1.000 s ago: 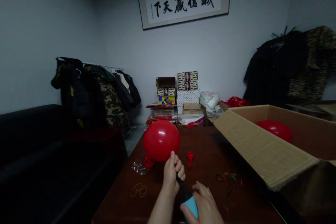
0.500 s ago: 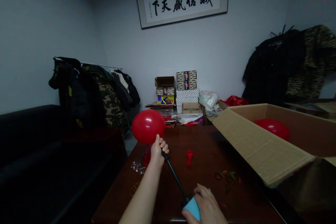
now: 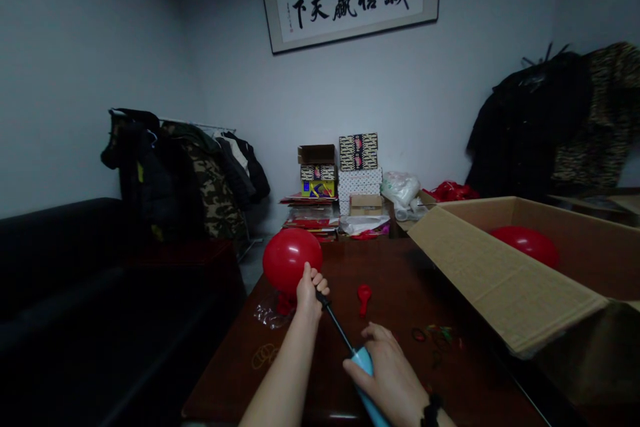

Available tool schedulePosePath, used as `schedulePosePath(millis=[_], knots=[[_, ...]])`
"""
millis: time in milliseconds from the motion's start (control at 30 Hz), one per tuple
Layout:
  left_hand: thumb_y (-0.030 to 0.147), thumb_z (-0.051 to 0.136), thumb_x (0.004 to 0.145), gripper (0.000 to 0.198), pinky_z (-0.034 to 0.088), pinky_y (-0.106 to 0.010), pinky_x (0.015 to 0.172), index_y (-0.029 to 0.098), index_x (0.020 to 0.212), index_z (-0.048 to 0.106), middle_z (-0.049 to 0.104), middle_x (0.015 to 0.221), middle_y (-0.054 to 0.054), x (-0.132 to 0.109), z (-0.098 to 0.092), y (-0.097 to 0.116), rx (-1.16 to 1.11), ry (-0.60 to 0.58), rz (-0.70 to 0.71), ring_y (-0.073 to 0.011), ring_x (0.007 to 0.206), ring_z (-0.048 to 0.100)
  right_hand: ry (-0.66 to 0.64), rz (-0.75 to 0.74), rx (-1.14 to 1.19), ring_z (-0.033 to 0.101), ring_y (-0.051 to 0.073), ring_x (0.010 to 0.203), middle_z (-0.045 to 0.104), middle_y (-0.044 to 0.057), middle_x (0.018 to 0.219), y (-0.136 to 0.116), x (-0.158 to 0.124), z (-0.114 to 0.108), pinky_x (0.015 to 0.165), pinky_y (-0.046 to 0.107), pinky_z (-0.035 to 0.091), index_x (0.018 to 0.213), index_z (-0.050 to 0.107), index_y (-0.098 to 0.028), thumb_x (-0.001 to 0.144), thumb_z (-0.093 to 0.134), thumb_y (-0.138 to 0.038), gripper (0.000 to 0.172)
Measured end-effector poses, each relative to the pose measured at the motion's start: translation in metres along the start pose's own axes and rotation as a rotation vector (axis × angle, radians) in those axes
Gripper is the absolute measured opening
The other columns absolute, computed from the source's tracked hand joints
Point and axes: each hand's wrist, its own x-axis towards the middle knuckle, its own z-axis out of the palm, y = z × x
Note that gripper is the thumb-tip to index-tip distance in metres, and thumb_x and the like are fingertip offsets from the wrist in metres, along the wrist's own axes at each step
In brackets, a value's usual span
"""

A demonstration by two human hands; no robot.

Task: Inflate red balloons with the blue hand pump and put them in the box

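An inflated red balloon [image 3: 293, 259] sits at the nozzle end of a hand pump, above the table. My left hand [image 3: 311, 285] is closed round the balloon's neck and the pump's black tip. The pump's thin black rod [image 3: 340, 328] runs down to its light blue body [image 3: 367, 377]. Against that blue body lies my right hand [image 3: 385, 367], its thumb on one side and its fingers on the other. A flat, uninflated red balloon [image 3: 364, 298] rests on the table beyond my right hand.
On the brown table [image 3: 400, 280] lie a clear plastic wrapper [image 3: 273, 315], yellow rubber bands [image 3: 264, 355] and several small coloured bands [image 3: 440, 335]. An open cardboard box [image 3: 505, 273] at the right holds another red balloon [image 3: 527, 245]. Stacked boxes [image 3: 359, 173] stand behind the table; a black sofa [image 3: 65, 280] is at left.
Both hands sit slightly farther right in view, and the balloon is lower. My right hand and the blue body have moved up toward my left hand, with less black rod showing.
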Motion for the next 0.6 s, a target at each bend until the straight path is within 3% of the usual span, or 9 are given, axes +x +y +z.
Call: schedulePosePath(millis=[333,600], knots=[[0.055,0.067,0.071,0.049,0.016,-0.018,0.035,0.021,0.060,0.033,0.028,0.045,0.010,-0.008,0.006,-0.017,0.100,-0.057,-0.011,-0.0040,0.034,0.025,0.074,-0.024,-0.002,0.053,0.026,0.103,0.061,0.014,0.104,-0.012,0.060,0.012,0.095,0.031,0.035,0.092,0.067,-0.009,0.082,0.053,-0.052,0.046],[0.059,0.067,0.068,0.050,0.014,-0.019,0.034,0.021,0.061,0.034,0.027,0.044,0.011,-0.007,-0.004,-0.022,0.139,-0.049,-0.031,-0.0046,0.033,0.023,0.004,0.019,-0.035,0.053,0.028,0.108,0.062,0.015,0.109,-0.012,0.064,0.024,0.096,0.035,0.034,0.099,0.066,-0.010,0.084,0.046,-0.058,0.054]])
